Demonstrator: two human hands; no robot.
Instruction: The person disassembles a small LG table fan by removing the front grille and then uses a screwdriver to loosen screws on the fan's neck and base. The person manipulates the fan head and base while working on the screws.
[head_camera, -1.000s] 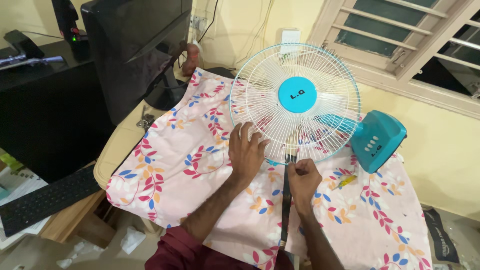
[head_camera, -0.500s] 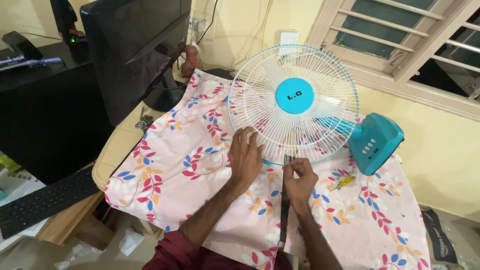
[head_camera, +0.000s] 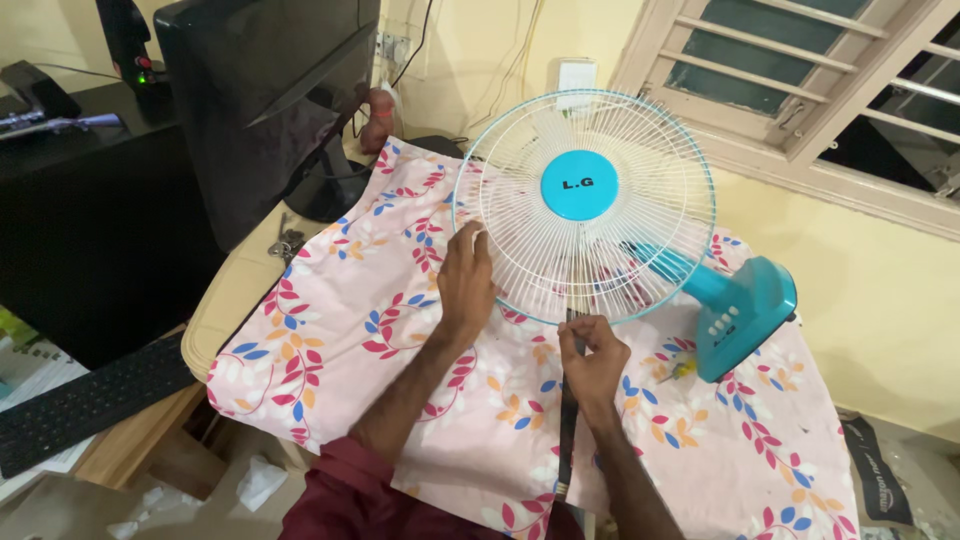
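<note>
A table fan lies on its back on a flowered pink cloth (head_camera: 340, 330). Its round white wire guard (head_camera: 640, 230) with a turquoise rim and a blue centre cap (head_camera: 579, 185) faces up at me. The turquoise base (head_camera: 745, 315) sticks out to the right. My left hand (head_camera: 467, 282) rests flat on the guard's lower left rim. My right hand (head_camera: 592, 357) pinches a long dark screwdriver (head_camera: 567, 430) whose tip meets the guard's bottom edge.
A black monitor (head_camera: 265, 100) stands at the back left, with a dark desk (head_camera: 70, 220) and a black keyboard (head_camera: 85, 400) further left. A louvred window (head_camera: 830, 80) and a yellow wall are behind the fan. Crumpled paper lies on the floor below.
My right hand has slid the screwdriver up and left to the guard's bottom edge. My left hand has shifted slightly along the rim. The fan stays put.
</note>
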